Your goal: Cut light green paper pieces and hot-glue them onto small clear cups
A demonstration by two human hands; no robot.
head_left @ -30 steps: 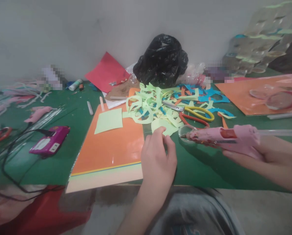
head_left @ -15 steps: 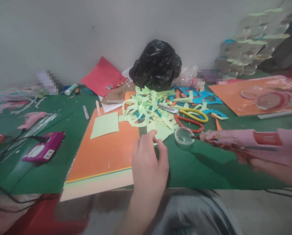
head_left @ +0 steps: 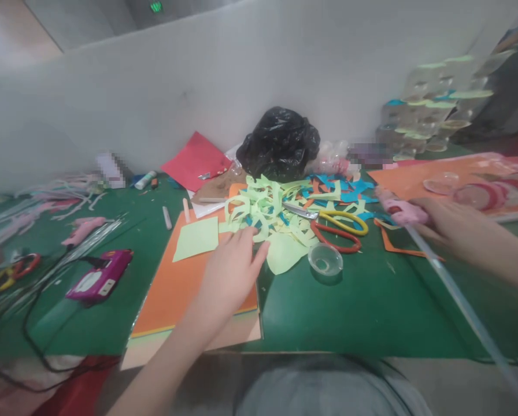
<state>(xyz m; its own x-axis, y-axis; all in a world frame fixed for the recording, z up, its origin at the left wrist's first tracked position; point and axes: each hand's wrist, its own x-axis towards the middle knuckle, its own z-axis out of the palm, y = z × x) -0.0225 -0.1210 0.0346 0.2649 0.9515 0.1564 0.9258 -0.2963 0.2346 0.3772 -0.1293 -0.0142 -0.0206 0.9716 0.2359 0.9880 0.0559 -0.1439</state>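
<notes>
My left hand (head_left: 228,263) reaches over the right side of a stack of orange sheets (head_left: 163,306), thumb apart from the fingers and nothing visible in it. Its fingertips are close to light green paper scraps (head_left: 254,202) and a rounded green piece (head_left: 287,254). In my right hand (head_left: 445,216) is a pink glue gun (head_left: 400,209), its nozzle pointing away from me. A long clear glue stick (head_left: 458,292) trails from its back end. Between the hands a small clear plastic cup (head_left: 325,262) stands on the green table, by scissors (head_left: 341,222) with yellow and red handles.
A black plastic bag (head_left: 280,141) sits against the wall. On the left lie a purple power box (head_left: 103,277) with a cable and another pink glue gun (head_left: 83,229). Stacked clear cups (head_left: 432,110) stand at the back right, behind orange sheets (head_left: 398,179) with plastic pieces on them.
The glue gun has swung away from the small cup, up and back to the right, and now points forward. My left hand has shifted left over the orange sheets. The camera view has tilted up.
</notes>
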